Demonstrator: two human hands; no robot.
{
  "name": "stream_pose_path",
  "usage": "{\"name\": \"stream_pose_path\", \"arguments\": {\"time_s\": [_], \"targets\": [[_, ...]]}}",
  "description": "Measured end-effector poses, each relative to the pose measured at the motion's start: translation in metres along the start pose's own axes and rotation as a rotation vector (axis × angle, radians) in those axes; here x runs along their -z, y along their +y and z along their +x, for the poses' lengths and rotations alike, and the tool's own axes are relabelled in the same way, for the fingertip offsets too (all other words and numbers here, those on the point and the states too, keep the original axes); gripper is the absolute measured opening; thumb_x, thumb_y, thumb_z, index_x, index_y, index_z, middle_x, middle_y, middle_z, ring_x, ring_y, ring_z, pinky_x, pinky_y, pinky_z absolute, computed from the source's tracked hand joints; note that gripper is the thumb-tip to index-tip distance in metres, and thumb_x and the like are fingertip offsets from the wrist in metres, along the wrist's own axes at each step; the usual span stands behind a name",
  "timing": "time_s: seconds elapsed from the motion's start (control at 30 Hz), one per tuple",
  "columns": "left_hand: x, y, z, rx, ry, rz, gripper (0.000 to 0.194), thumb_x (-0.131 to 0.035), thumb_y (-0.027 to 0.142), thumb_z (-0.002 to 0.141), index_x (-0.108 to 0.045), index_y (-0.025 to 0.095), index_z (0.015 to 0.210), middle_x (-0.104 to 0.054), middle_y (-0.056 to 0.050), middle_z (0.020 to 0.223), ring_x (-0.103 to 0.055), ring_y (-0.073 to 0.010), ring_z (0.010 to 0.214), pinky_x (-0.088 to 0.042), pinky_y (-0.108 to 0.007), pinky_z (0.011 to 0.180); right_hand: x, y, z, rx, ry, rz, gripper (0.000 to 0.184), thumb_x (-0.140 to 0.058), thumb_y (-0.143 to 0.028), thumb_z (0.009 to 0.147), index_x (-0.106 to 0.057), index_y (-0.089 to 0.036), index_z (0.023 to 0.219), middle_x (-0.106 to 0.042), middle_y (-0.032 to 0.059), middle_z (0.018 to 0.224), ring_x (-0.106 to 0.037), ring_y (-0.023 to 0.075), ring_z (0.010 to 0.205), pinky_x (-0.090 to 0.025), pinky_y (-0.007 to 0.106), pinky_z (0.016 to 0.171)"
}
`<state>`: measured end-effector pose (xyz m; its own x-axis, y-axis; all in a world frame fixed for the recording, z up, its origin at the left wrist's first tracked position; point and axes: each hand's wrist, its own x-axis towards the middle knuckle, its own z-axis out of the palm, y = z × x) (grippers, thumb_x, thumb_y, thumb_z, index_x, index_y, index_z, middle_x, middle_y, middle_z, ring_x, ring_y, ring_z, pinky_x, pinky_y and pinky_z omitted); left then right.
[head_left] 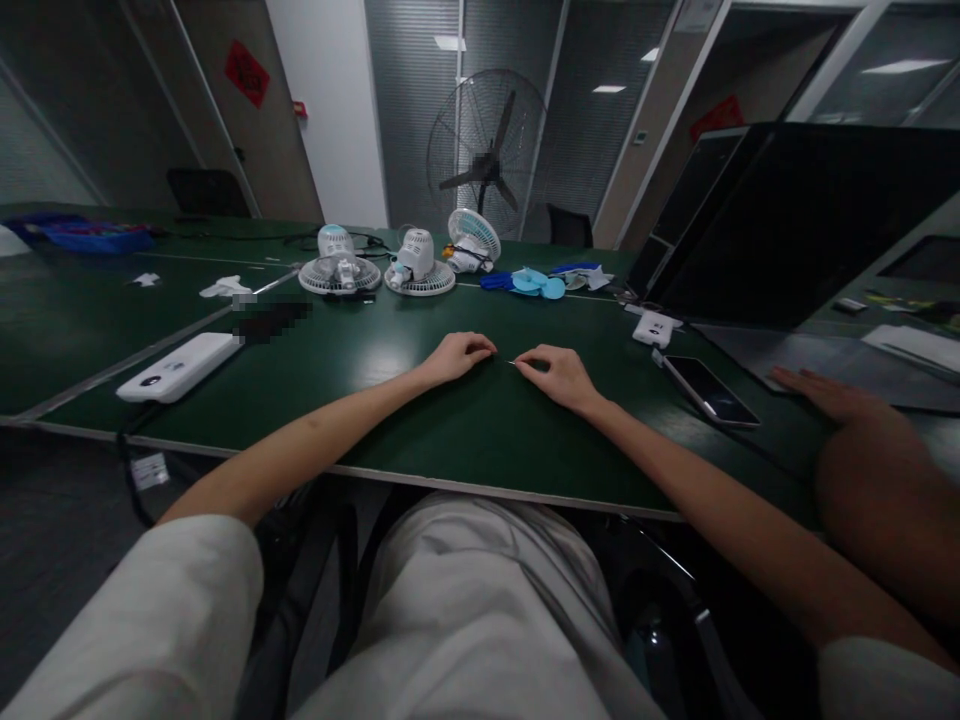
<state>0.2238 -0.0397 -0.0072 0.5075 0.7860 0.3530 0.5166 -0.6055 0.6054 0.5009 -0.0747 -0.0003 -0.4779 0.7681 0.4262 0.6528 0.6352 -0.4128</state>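
Note:
Both hands rest low over the green table (420, 430), fingertips facing each other with a small gap. My left hand (459, 358) has thumb and forefinger pinched together; what is between them, if anything, is too small to make out. Between the thumb and forefinger of my right hand (559, 375) is a small thin pale piece (512, 362), its tip poking out toward the left hand. Its kind cannot be made out.
At the back stand several small white fans (420, 268) and light-blue fan blades (538, 283). A white power bank (180, 368) lies left. To the right are a phone (712, 390), a small white device (654, 329), a large black monitor (817, 220) and another person's hand (832, 395).

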Motion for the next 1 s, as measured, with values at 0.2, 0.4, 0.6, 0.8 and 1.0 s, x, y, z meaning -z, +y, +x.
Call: {"name": "stream_pose_path", "arguments": {"time_s": [0.2, 0.4, 0.6, 0.8, 1.0], "targets": [[-0.007, 0.013, -0.009, -0.129, -0.072, 0.051, 0.032, -0.055, 0.027, 0.105, -0.076, 0.02, 0.128, -0.073, -0.009, 0.119, -0.067, -0.0219, 0.107, -0.051, -0.034, 0.096, 0.001, -0.006, 0.0, 0.034, 0.005, 0.005, 0.023, -0.066, -0.039, 0.1, -0.083, -0.026, 0.107, -0.079, 0.005, 0.106, -0.073, 0.024, 0.092, -0.054, 0.037, 0.083], [-0.007, 0.014, -0.007, -0.138, -0.074, 0.06, 0.032, -0.054, 0.026, 0.106, -0.076, 0.021, 0.129, -0.071, -0.01, 0.118, -0.066, -0.0221, 0.107, -0.05, -0.034, 0.096, 0.001, -0.006, -0.001, 0.078, -0.038, 0.025, 0.024, -0.065, -0.041, 0.101, -0.083, -0.028, 0.111, -0.079, 0.0043, 0.105, -0.072, 0.0229, 0.09, -0.054, 0.036, 0.081], [-0.004, 0.017, -0.009, -0.162, -0.118, 0.039, 0.032, -0.054, 0.028, 0.106, -0.077, 0.021, 0.126, -0.07, -0.01, 0.116, -0.067, -0.0216, 0.105, -0.051, -0.034, 0.095, 0.001, -0.007, -0.001, 0.057, -0.028, 0.02, 0.026, -0.064, -0.041, 0.101, -0.083, -0.027, 0.111, -0.079, 0.0058, 0.106, -0.072, 0.0238, 0.09, -0.055, 0.037, 0.082], [-0.005, 0.015, -0.009, -0.141, -0.101, 0.012, 0.03, -0.056, 0.029, 0.105, -0.078, 0.021, 0.124, -0.072, -0.009, 0.12, -0.067, -0.0215, 0.107, -0.051, -0.034, 0.097, 0.002, -0.006, -0.001, 0.052, -0.045, 0.017, 0.026, -0.064, -0.042, 0.101, -0.083, -0.027, 0.112, -0.079, 0.0053, 0.108, -0.073, 0.0241, 0.092, -0.056, 0.037, 0.082], [-0.005, 0.011, -0.008, -0.003, -0.057, 0.002, 0.026, -0.065, 0.035, 0.101, -0.079, 0.019, 0.116, -0.076, -0.008, 0.116, -0.069, -0.0225, 0.102, -0.052, -0.035, 0.094, 0.002, -0.004, 0.0, 0.041, -0.061, 0.018, 0.024, -0.065, -0.04, 0.1, -0.083, -0.026, 0.109, -0.079, 0.0057, 0.108, -0.072, 0.0242, 0.092, -0.055, 0.038, 0.084]]}}
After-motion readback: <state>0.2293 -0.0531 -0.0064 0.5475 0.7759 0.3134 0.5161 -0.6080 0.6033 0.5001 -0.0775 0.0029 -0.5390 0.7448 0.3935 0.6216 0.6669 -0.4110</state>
